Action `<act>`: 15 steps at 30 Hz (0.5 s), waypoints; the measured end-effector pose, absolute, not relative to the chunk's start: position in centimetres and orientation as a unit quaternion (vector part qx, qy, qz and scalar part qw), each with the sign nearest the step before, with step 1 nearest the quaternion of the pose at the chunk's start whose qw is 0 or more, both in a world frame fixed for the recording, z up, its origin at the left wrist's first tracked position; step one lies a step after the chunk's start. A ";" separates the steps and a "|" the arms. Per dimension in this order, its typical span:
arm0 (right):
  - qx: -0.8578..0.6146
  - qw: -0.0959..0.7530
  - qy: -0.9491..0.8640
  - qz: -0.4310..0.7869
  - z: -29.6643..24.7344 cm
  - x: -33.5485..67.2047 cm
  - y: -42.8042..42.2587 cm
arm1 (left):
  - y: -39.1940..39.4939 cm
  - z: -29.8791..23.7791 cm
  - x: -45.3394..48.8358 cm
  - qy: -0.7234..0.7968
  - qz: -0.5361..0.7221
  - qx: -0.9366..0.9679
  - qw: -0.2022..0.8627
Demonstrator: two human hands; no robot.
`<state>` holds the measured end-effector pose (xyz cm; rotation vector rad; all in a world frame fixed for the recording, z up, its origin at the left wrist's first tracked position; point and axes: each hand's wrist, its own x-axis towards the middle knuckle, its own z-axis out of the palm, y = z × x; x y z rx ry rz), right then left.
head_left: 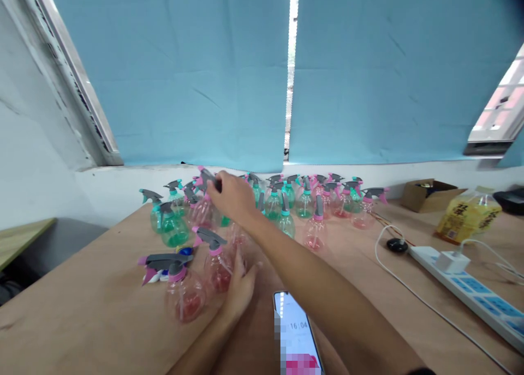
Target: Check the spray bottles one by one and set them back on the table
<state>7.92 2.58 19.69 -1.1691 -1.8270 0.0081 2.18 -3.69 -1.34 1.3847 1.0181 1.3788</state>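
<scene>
Several clear spray bottles with grey triggers stand grouped on a wooden table, some pink, some green. My right hand reaches forward across them and is closed on the grey trigger head of a pink spray bottle near the back left of the group. My left hand rests low on the table, fingers curled against another pink spray bottle. A third pink bottle stands at the near left, with a green bottle behind it.
A phone with a lit screen lies at the near edge. A white power strip with a plugged charger and cables lies on the right. A cardboard box and a yellow bottle sit at the far right. Blue blinds hang behind.
</scene>
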 end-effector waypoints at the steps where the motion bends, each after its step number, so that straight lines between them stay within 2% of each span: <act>1: -0.465 0.499 -0.731 0.000 20.4 8.8 2.4 | -3.6 -1.3 2.2 0.423 0.556 0.560 0.446; 4: -0.431 0.580 -0.691 -0.004 21.9 11.9 2.0 | -3.4 -1.4 2.2 0.439 0.551 0.558 0.438; 7: -0.410 0.622 -0.667 -0.009 21.7 14.8 1.7 | -3.2 -1.5 2.2 0.431 0.556 0.557 0.441; 10: -0.410 0.628 -0.661 -0.026 20.1 16.9 1.7 | -3.1 -1.6 2.3 0.420 0.561 0.550 0.454; 15: -0.404 0.592 -0.696 -0.031 15.4 18.0 1.5 | -3.1 -1.8 2.1 0.393 0.553 0.582 0.448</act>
